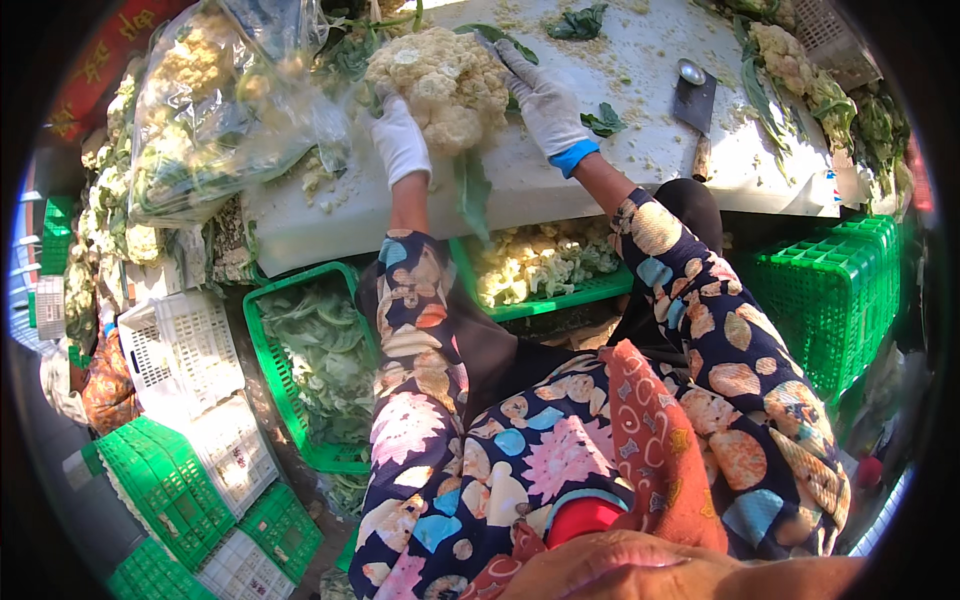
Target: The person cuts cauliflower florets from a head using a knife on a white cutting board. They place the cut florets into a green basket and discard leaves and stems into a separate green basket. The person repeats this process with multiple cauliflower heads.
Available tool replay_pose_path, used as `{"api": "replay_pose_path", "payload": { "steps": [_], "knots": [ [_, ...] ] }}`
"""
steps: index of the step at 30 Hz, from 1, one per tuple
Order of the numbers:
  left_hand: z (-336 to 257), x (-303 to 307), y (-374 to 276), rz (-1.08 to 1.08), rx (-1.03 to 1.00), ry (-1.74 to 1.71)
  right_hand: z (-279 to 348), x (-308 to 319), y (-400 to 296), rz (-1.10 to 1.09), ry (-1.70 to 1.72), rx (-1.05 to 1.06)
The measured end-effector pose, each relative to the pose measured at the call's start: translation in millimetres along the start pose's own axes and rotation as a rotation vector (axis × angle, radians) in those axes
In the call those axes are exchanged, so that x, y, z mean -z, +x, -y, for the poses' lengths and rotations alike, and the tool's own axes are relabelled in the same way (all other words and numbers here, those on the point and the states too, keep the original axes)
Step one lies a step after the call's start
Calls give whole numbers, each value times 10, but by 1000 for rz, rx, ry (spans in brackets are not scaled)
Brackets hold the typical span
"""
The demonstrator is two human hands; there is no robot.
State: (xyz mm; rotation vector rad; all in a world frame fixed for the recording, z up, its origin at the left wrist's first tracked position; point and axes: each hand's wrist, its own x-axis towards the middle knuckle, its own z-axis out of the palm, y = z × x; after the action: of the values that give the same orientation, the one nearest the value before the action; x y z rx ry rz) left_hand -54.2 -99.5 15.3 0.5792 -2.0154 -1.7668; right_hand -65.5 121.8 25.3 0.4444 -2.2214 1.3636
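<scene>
A large cream cauliflower head (442,82) is before me over the white work table (322,225). My left hand (399,139), in a white knitted glove, grips its left side. On the far right side, the gloved fingers of my right hand (546,105) lie against a green leaf (499,37) beside the head. Its thumb is hidden, so whether that hand grips is unclear. Another long leaf (472,191) hangs below the head. Right of my right hand, a cleaver (692,105) with a wooden handle lies on the table, with a round metal piece at its far end.
Bagged cauliflowers (202,120) crowd the left, and more cauliflowers (784,56) lie at the right edge. Below the table are a green crate of florets (487,311) and a leaf-filled crate (259,337). Green crates (810,292) stand right; white (180,345) and green crates (165,480) stand left.
</scene>
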Motion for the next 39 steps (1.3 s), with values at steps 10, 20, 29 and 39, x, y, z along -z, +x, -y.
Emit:
{"api": "replay_pose_path", "payload": {
  "steps": [10, 20, 29, 39],
  "knots": [
    [104, -62, 43, 10, -39, -49, 201, -104, 212, 223, -270, -101],
    [290, 80, 123, -21, 45, 37, 40, 3, 163, 196, -109, -180],
    [364, 116, 190, -11, 67, -42, -435, 133, 324, 293, -210, -458],
    [472, 130, 256, -7, 11, -55, -578, 183, 575, 406, -363, -303]
  ]
}}
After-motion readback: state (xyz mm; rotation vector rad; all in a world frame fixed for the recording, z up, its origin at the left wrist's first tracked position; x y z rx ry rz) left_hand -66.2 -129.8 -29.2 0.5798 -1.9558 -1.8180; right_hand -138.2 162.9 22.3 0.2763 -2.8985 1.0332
